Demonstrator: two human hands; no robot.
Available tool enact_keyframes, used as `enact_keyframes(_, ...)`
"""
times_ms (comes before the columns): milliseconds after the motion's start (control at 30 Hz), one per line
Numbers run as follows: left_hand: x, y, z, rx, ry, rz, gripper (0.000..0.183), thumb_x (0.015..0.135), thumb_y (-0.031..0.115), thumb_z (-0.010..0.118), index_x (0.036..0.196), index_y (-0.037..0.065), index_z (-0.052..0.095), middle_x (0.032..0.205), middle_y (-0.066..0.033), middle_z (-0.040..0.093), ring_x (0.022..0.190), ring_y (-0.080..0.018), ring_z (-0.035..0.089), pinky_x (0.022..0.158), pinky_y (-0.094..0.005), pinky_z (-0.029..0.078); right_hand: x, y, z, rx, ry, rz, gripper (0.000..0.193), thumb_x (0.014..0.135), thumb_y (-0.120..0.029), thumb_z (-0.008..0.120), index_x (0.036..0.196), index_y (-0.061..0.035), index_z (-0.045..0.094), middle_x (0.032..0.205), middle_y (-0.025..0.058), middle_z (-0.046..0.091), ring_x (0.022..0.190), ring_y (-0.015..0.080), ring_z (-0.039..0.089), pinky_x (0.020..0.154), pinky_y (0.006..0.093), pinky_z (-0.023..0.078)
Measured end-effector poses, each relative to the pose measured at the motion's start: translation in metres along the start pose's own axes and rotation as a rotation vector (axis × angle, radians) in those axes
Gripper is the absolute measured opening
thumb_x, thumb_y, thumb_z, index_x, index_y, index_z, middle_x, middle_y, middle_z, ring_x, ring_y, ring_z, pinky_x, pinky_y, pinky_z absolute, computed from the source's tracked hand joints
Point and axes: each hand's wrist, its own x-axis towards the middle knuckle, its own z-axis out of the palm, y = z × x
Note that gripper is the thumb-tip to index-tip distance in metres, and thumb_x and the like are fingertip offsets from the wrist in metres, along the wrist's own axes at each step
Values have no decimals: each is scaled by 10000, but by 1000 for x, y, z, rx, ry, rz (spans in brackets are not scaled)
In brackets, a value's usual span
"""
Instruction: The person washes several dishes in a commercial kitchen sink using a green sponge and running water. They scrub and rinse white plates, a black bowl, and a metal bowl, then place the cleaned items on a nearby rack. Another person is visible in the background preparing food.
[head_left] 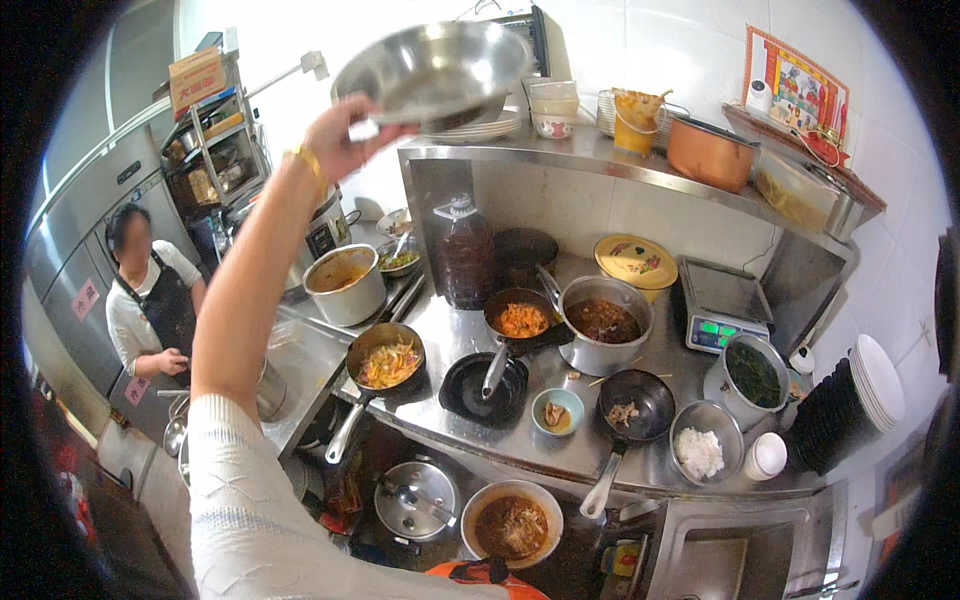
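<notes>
The left hand (346, 140) grips a wide stainless-steel bowl (435, 65) by its rim, raised near the left end of the far metal shelf (570, 152), by stacked plates (485, 130); the right hand's state I cannot tell.

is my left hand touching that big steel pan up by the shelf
Touching. The head view shows it: the left hand grips the steel pan at its near left edge, with no gap between them.
</notes>
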Motion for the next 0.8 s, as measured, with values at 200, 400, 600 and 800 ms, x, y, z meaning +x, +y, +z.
enact_keyframes(200,133,34,42,-139,22,95,491,803,-34,414,1211,-76,143,1094,-350,377,893,-448,564,688,-325,589,-2,30,14,-186,91,-298,249,816,-210,515,922,2,592,947,191,590,806,288,569,678,395,461)
enact_keyframes(400,226,18,82,-113,142,183,368,829,23,437,1105,-127,245,1042,-332,413,789,-426,598,604,-335,603,-11,47,31,-702,-334,80,238,811,-261,528,807,-56,648,820,128,640,720,279,616,600,412,496)
enact_keyframes(600,276,-2,88,-195,178,246,401,864,102,436,1156,-108,259,1121,-329,402,790,-434,591,593,-359,600,-31,33,28,-676,-214,111,226,814,-262,520,814,-75,646,805,111,637,714,260,606,601,397,487)
enact_keyframes(800,307,-8,58,-194,155,174,431,872,110,453,1223,-86,296,1207,-274,372,943,-412,545,641,-334,594,-33,14,18,-681,-200,141,218,818,-260,512,839,-84,639,817,106,630,723,243,592,612,378,476)
